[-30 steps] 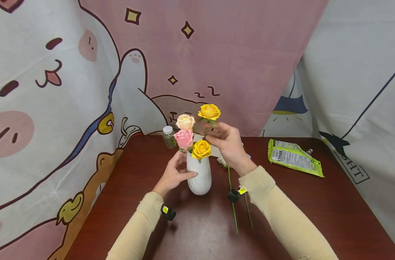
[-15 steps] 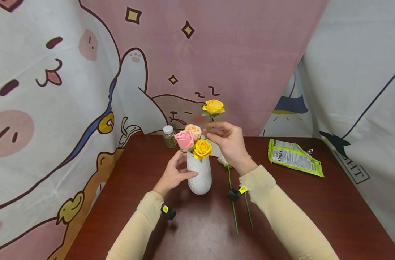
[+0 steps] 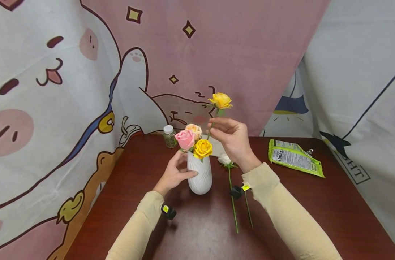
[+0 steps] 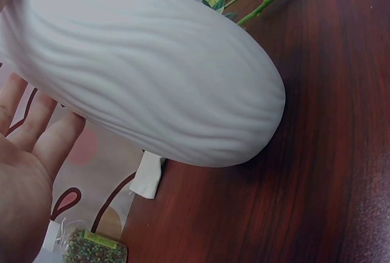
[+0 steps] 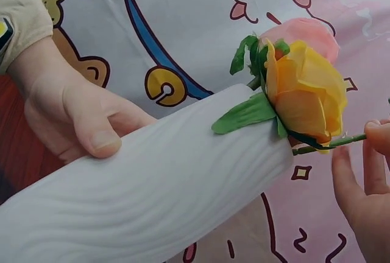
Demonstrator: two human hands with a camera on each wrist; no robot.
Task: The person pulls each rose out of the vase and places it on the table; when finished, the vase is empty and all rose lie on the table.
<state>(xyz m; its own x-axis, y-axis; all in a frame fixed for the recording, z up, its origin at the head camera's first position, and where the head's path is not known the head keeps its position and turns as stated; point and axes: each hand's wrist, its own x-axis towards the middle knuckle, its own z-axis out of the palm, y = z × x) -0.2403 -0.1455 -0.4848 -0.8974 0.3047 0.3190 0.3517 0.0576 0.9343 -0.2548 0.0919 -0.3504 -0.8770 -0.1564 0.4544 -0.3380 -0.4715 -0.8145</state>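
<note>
Around the middle of the head view you've got the white vase [image 3: 200,177] standing on the table [image 3: 282,213], and I'd call this a bit past halfway. Three flowers look done: pink rose [image 3: 185,139], peach rose [image 3: 196,130] and lower yellow rose [image 3: 203,148], all bunched at the mouth.

Left hand [image 3: 174,173] has the vase gripped from the left side, thumb across the front. Right hand [image 3: 231,139], just right of center, is pinching the stem of the upper yellow rose [image 3: 221,100], whose bloom sits above the fingers, higher in the frame than the rest. That one's the step in hand, I reckon. In the right wrist view its stem goes out of sight at the rim, so probably partly in, but can't tell how deep.

What's left: the white rose [image 3: 224,159] lying right of the vase, plus a second stem [image 3: 248,211] next to it, toward lower right. Its head's hidden, so no clue on color. My guess is both are waiting their turn. Jar [image 3: 169,139] behind and left, green pouch [image 3: 293,159] far right, neither being touched.
</note>
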